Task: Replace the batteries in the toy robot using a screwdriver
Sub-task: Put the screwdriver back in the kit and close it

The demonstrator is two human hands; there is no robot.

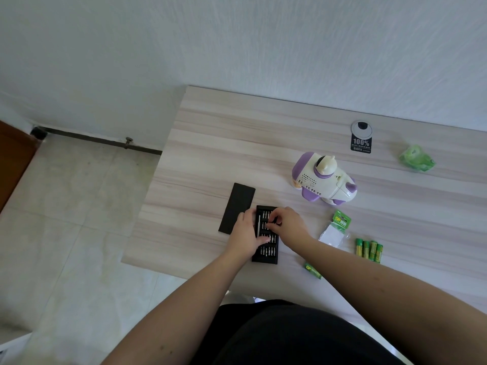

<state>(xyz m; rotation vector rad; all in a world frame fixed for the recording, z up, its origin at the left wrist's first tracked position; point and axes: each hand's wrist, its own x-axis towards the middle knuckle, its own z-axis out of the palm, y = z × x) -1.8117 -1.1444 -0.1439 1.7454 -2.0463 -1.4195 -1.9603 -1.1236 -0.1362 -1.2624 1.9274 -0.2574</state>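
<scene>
Toy robot (324,179) stood on the tabletop (210,133), well apart from both hands. Left hand (246,233) lay with relaxed fingers on the bit case (265,234); right hand (286,225) pinched a bit there. Case sat near the front edge, batteries (369,250) rightward.

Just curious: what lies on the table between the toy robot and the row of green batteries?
The torn green battery packaging, seen in the head view, between the toy robot and the batteries.
</scene>
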